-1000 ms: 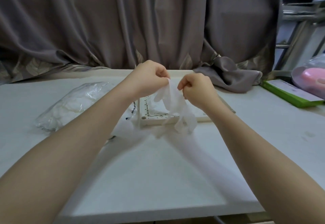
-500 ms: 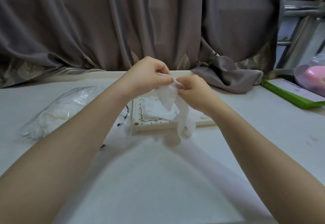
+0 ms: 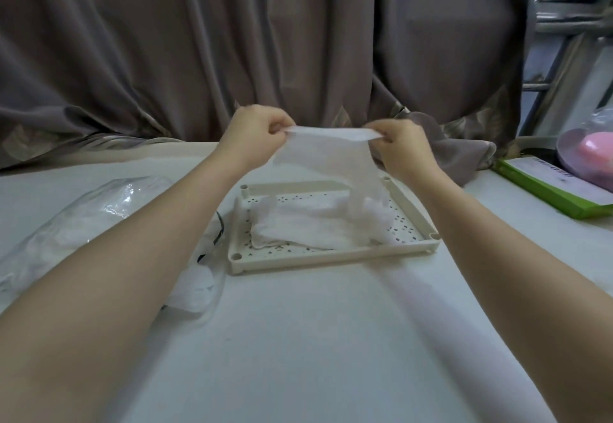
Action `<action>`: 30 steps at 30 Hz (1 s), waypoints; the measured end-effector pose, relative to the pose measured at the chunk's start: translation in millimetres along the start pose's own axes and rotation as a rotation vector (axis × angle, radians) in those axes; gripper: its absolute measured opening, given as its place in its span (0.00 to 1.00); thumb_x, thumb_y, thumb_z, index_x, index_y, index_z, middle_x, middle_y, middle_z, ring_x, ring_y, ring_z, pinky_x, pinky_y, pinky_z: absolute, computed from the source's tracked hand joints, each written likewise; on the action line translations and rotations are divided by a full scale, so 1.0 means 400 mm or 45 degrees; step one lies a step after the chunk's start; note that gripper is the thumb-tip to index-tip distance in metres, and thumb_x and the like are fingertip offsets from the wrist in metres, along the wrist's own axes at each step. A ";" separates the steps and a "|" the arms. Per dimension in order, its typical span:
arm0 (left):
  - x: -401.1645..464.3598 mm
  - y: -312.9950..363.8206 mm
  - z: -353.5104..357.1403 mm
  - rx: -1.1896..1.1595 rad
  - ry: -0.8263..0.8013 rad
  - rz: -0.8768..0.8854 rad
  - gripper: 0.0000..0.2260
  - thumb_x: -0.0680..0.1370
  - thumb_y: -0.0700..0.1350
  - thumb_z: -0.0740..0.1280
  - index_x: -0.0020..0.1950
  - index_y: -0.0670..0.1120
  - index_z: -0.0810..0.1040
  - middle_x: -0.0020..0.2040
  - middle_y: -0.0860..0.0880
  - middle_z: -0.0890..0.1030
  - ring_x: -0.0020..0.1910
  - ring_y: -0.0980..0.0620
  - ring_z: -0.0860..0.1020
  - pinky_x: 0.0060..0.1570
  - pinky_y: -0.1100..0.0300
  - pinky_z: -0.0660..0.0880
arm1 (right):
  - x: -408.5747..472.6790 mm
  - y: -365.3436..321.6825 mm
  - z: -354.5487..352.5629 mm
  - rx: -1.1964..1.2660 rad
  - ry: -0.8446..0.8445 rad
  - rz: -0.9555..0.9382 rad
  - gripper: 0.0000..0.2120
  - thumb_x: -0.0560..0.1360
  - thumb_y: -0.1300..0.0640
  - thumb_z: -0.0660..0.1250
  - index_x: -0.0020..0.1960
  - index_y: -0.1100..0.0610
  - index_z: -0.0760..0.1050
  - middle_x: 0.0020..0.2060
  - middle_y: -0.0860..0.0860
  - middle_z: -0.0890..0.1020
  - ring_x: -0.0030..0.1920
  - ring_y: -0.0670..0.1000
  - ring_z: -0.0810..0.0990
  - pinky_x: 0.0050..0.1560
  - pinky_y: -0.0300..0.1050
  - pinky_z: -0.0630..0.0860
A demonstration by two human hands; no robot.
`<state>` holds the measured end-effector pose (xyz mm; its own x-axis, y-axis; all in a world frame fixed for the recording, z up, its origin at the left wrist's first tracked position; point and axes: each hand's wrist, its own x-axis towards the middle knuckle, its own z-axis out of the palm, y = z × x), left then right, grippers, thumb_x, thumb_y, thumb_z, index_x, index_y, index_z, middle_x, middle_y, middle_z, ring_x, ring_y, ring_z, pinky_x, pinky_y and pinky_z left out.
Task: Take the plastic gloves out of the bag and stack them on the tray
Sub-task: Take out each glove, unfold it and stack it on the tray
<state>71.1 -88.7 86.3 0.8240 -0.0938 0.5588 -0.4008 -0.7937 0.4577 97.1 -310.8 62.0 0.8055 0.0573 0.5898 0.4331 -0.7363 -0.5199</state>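
Up above the tray, the left hand [image 3: 257, 132] and right hand [image 3: 399, 145] each pinch one end of a thin translucent plastic glove [image 3: 326, 157], stretched between them, its fingers dangling onto crumpled white gloves [image 3: 298, 228] in the cream perforated plastic tray [image 3: 331, 256]. Left of it lies the clear plastic bag [image 3: 83, 220] on the white table [image 3: 298, 339].

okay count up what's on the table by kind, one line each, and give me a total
Held glove, in left hand and right hand: 1
Glove pile: 1, count unclear
Tray: 1
Bag: 1
Green box: 1
Total: 5
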 end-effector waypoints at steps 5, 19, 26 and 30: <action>0.004 -0.023 0.032 0.106 0.007 0.179 0.09 0.73 0.34 0.63 0.47 0.42 0.82 0.41 0.50 0.76 0.42 0.51 0.73 0.48 0.60 0.71 | -0.009 0.031 0.005 -0.281 0.103 -0.360 0.13 0.70 0.64 0.60 0.46 0.60 0.83 0.43 0.57 0.83 0.45 0.62 0.80 0.45 0.54 0.77; -0.122 -0.125 0.060 0.461 -0.850 0.037 0.08 0.74 0.55 0.65 0.42 0.54 0.83 0.51 0.56 0.80 0.51 0.55 0.75 0.55 0.53 0.74 | -0.152 0.031 0.032 -0.301 -0.982 -0.027 0.14 0.77 0.48 0.61 0.49 0.54 0.82 0.56 0.51 0.75 0.61 0.52 0.67 0.66 0.48 0.62; -0.085 -0.040 0.114 0.501 -0.650 0.275 0.12 0.80 0.49 0.58 0.55 0.45 0.78 0.58 0.47 0.76 0.58 0.47 0.72 0.58 0.53 0.68 | -0.125 -0.033 0.110 -0.435 -0.610 -0.343 0.12 0.79 0.57 0.59 0.60 0.56 0.75 0.59 0.51 0.76 0.59 0.54 0.75 0.46 0.37 0.61; -0.092 -0.043 0.172 0.672 -1.034 0.037 0.18 0.81 0.54 0.53 0.56 0.42 0.74 0.59 0.43 0.76 0.51 0.46 0.73 0.49 0.56 0.67 | -0.115 -0.015 0.176 -0.884 -0.963 -0.312 0.22 0.75 0.43 0.57 0.65 0.53 0.69 0.62 0.52 0.75 0.65 0.54 0.71 0.68 0.50 0.56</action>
<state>75.4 -112.9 10.3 0.9215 -0.3473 -0.1740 -0.3573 -0.9335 -0.0292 86.1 -261.5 -5.7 0.8731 0.4864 -0.0327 0.4844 -0.8582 0.1698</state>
